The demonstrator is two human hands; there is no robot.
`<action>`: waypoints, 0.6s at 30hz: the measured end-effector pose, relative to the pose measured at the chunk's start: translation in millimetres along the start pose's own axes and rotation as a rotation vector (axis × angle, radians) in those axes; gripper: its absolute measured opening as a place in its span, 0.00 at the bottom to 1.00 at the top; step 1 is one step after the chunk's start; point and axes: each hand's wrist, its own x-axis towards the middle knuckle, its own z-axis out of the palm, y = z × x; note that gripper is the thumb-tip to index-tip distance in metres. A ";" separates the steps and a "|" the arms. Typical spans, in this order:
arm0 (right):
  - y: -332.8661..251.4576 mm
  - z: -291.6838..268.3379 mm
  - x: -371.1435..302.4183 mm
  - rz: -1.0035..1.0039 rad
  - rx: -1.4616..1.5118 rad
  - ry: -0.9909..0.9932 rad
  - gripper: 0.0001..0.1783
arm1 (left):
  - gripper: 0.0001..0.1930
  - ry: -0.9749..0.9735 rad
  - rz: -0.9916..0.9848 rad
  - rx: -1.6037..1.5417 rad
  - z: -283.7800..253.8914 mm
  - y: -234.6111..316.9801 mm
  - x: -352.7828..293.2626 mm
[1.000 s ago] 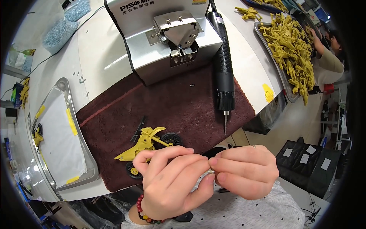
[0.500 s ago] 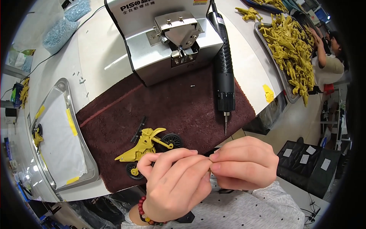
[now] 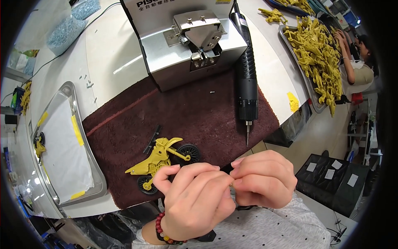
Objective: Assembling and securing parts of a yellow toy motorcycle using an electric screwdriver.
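My left hand (image 3: pixel 199 201) and my right hand (image 3: pixel 265 178) meet fingertip to fingertip at the front edge of a dark maroon towel (image 3: pixel 195 108). Both are closed in a pinch around something tiny; only a small glint shows between them. Just beyond my left hand lies a yellow toy motorcycle (image 3: pixel 155 155) with black wheels, partly covered by my fingers. A black bar-shaped part (image 3: pixel 152 139) rests beside it. An electric screwdriver (image 3: pixel 247 91) lies on the towel's right side, its bit toward me. One small screw (image 3: pixel 212 92) is on the towel.
A silver screw feeder (image 3: pixel 190 54) stands at the back. On the left is a metal tray (image 3: pixel 99 182) lined with white paper, holding a toy part (image 3: pixel 39 147). Yellow parts (image 3: pixel 313 58) fill a tray at right, near another person (image 3: pixel 356 62). Bagged screws (image 3: pixel 66 35) sit far left.
My right hand has shifted slightly left and the pinched fingertips moved slightly lower. The view has tilted a little; the toy motorcycle and screwdriver lie as before.
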 end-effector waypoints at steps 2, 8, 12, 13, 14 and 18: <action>0.2 1.0 -0.4 -0.007 0.048 0.000 0.09 | 0.06 0.000 -0.008 -0.003 -1.2 0.6 0.0; -2.2 -5.2 5.7 0.136 0.229 -0.028 0.09 | 0.04 -0.020 -0.050 -0.117 -9.1 -2.6 6.4; -2.0 -3.4 6.0 0.129 0.224 -0.018 0.09 | 0.05 -0.021 -0.035 -0.148 -10.3 -3.2 5.5; -2.3 -2.9 5.8 0.123 0.226 -0.021 0.09 | 0.05 -0.016 -0.023 -0.145 -10.1 -3.2 5.0; -2.6 -2.5 5.8 0.116 0.227 -0.024 0.09 | 0.06 -0.012 -0.012 -0.142 -10.2 -3.0 4.7; -3.6 -1.5 4.7 0.124 0.221 -0.015 0.09 | 0.05 -0.017 -0.003 -0.134 -10.4 -3.1 5.5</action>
